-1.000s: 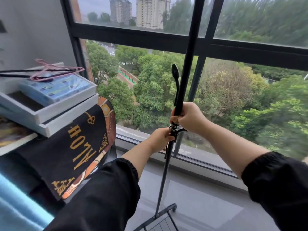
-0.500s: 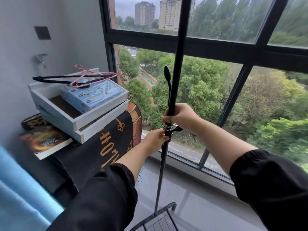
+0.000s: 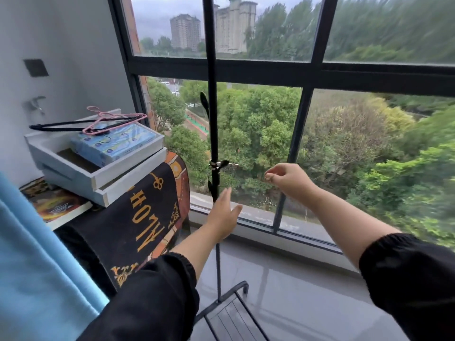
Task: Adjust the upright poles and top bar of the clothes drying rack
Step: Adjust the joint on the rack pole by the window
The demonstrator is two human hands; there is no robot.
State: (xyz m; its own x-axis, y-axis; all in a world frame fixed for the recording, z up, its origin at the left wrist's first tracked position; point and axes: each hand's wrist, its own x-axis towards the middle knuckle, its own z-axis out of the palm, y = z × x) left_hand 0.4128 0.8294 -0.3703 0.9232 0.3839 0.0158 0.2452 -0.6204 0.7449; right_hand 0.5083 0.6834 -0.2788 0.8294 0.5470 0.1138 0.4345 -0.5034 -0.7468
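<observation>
A black upright pole (image 3: 212,70) of the drying rack stands in front of the window and runs out of the top of the frame. A metal clamp with a black lever (image 3: 218,165) sits on it at mid height. The pole's foot joins the rack's slatted base (image 3: 229,316) on the floor. My left hand (image 3: 222,214) is open, fingers spread, just in front of the pole below the clamp and not gripping it. My right hand (image 3: 286,178) hovers to the right of the clamp, fingers loosely curled and holding nothing. The top bar is out of view.
At the left, stacked white trays (image 3: 98,173) hold a blue package (image 3: 113,143) and pink and black hangers (image 3: 103,121), on a surface draped with a black patterned cloth (image 3: 147,212). A blue curtain (image 3: 32,267) hangs at the near left. The window frame (image 3: 295,72) is close behind the pole.
Both hands have let go of the pole and clamp. The left dropped below the clamp and opened; the right pulled away to the right. The view has panned up and left.
</observation>
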